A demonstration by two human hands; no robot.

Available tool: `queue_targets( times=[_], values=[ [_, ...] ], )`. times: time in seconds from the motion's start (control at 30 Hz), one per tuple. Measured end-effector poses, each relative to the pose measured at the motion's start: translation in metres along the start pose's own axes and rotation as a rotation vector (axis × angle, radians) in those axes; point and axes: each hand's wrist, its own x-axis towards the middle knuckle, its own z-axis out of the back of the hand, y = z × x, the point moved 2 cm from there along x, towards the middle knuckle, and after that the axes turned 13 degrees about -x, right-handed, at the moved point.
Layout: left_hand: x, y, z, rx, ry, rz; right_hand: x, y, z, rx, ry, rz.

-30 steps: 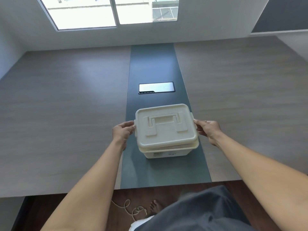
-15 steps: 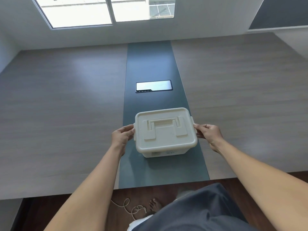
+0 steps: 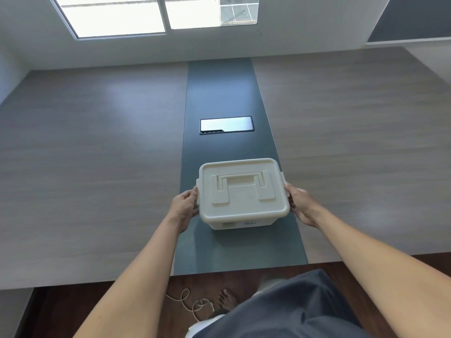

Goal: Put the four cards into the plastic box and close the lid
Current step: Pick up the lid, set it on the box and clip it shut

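Nearest the camera, two bare forearms are reaching forward over the table edge toward twelve o'clock. The left hand [image 3: 183,208] is pressing against the left end of the plastic box [image 3: 241,193], fingers bunched together at the side clip, thumb on top near the rim. The right hand [image 3: 300,204] is mirroring it at the box's three o'clock side, fingers curling against the right end. Both hands are equally near, so the box is sitting squarely between them, its long axis running nine to three. The lid [image 3: 240,189] is lying flat over the box with its handle folded down; no cards are showing anywhere, so they are probably inside. Whether the side clips are fully snapped is hard to tell. The box is resting on the dark centre strip [image 3: 219,93] of the table [image 3: 85,154]. Farther off at twelve o'clock, a glossy inset panel [image 3: 226,124] is reflecting the window [image 3: 156,13].
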Motion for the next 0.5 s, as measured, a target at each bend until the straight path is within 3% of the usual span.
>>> queue_targets(
  times=[0.3, 0.5],
  values=[
    [0.006, -0.010, -0.001, -0.007, -0.054, -0.061, 0.006, 0.004, 0.008, 0.221, 0.070, -0.035],
    [0.003, -0.028, -0.005, 0.184, -0.027, -0.176, 0.011, 0.012, 0.021, 0.119, -0.113, 0.061]
  ],
)
